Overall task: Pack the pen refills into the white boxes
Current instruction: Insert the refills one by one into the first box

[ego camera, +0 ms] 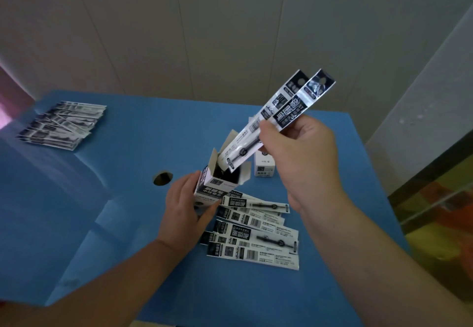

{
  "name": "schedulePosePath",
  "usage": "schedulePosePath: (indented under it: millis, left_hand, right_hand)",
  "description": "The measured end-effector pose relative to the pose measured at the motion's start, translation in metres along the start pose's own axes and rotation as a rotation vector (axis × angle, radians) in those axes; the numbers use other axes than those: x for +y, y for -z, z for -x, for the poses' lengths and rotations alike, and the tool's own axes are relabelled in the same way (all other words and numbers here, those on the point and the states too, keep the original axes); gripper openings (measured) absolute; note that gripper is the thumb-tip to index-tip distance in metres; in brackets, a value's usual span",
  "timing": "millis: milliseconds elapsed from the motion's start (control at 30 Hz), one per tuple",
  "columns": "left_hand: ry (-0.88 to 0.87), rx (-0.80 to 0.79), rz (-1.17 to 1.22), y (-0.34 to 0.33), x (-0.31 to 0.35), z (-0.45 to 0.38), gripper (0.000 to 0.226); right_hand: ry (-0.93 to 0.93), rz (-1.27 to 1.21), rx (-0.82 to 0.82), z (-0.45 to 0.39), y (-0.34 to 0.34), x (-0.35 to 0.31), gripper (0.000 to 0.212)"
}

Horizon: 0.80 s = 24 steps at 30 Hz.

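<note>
Far to the left, a fanned stack of packets [62,125] is lying near the back corner of the blue table [133,211], well apart from the work. Moving right, past a round hole [162,178] in the tabletop, the left hand [185,205] is gripping the open white box [215,186] around its lower body, fingers curled about its sides, holding it upright with the flaps standing open. Just right of that hand, a loose spread of refill packets [256,234] is lying flat on the table, overlapping one another and waiting their turn. Above them, the right hand [298,147] is pinching two refill packets [279,114] around their middle, thumb and fingers closed on them, and is tilting them so the lower ends are entering the mouth of the box while the hanger tabs are pointing up and to the right. Behind, a second small white box [265,165] is standing closed. These packets look light, thin and glossy, likely slippery against each other and bendy along their length, so holding them near the middle, as here, probably keeps them straight and together; a grip near the top could let the lower ends splay and catch on a flap.
</note>
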<state>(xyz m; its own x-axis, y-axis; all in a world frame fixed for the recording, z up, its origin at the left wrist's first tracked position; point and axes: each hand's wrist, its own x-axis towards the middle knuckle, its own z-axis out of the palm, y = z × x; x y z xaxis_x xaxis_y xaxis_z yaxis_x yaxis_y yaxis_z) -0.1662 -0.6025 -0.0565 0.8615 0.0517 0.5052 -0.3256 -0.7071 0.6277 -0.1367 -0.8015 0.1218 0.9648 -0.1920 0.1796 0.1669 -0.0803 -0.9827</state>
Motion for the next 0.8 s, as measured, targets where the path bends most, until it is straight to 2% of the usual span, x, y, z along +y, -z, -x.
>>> schedulePosePath:
  millis: [100, 200, 367, 500, 633, 800]
  left_hand:
    - [-0.007, 0.009, -0.001, -0.001, 0.000, -0.001, 0.068]
    - [0.009, -0.012, -0.009, -0.001, 0.001, -0.001, 0.072]
    - [0.014, -0.021, -0.039, 0.000, 0.001, 0.000, 0.075]
    - [0.049, -0.024, -0.033, -0.002, -0.002, 0.000, 0.074]
    - [0.037, -0.013, -0.033, -0.003, -0.006, 0.002, 0.076]
    - [-0.030, 0.014, -0.040, -0.005, -0.008, 0.001, 0.078]
  right_hand:
    - [-0.016, 0.017, 0.007, 0.007, -0.007, 0.005, 0.006]
    - [-0.023, 0.077, -0.060, 0.019, -0.016, 0.014, 0.003]
    - [-0.026, 0.391, -0.261, 0.026, -0.025, 0.019, 0.019]
    - [-0.039, 0.432, -0.398, 0.020, -0.016, 0.010, 0.030]
    - [0.023, 0.447, -0.398, 0.015, -0.006, 0.002, 0.013]
    - [0.045, 0.666, -0.445, 0.008, -0.018, 0.008, 0.022]
